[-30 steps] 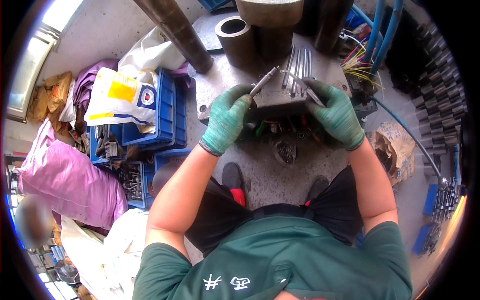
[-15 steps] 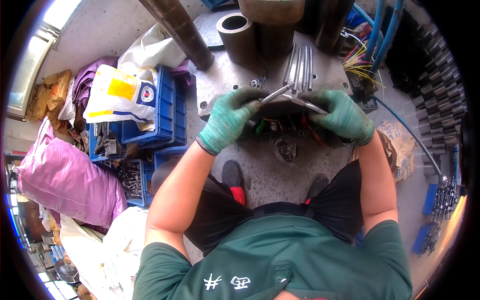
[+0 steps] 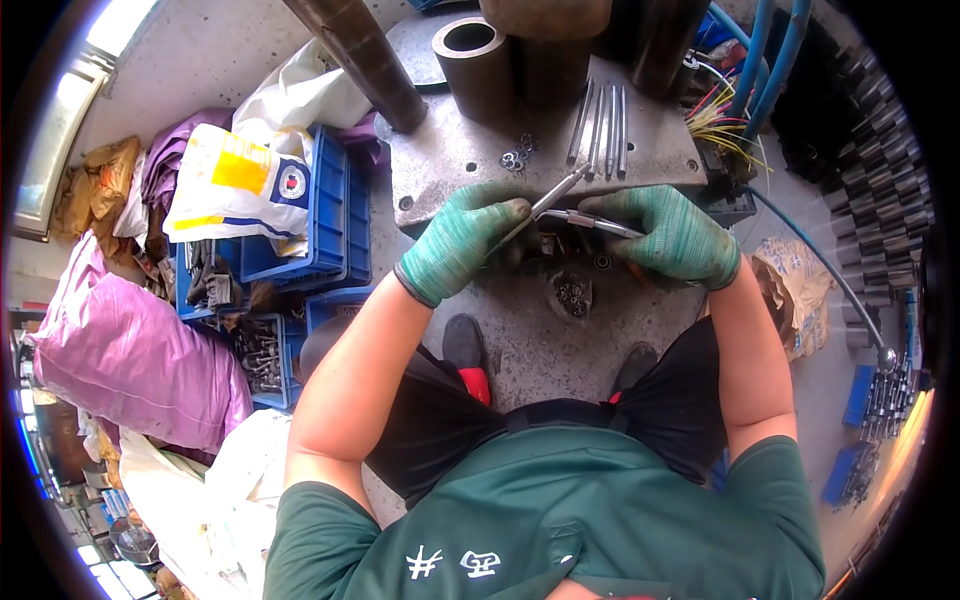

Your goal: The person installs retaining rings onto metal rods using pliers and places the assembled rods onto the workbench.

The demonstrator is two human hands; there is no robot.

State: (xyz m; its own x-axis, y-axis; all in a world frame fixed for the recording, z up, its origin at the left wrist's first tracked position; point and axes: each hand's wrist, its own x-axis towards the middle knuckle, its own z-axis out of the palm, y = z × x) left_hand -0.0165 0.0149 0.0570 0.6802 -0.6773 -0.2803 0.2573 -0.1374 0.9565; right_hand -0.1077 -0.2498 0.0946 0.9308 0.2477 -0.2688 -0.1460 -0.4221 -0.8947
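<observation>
Green knit gloves cover both hands, which are held in front of the near edge of a worn metal machine plate. My left hand is closed on a slim silver metal rod that slants up to the right. Pinched in my right hand is a second metal rod, lying nearly level, its left end close to the first rod. Beyond the hands, several similar loose rods lie side by side on the plate. A small cluster of metal rings sits left of them.
Thick steel columns and a hollow cylinder stand on the plate. Below the hands is a clear bag of small rings. Blue crates and a purple sack fill the left; a blue hose curves at right.
The left rod now slants more steeply, and more of its lower part shows. The right rod has shifted slightly left and nearer to me. Both hands keep their hold.
</observation>
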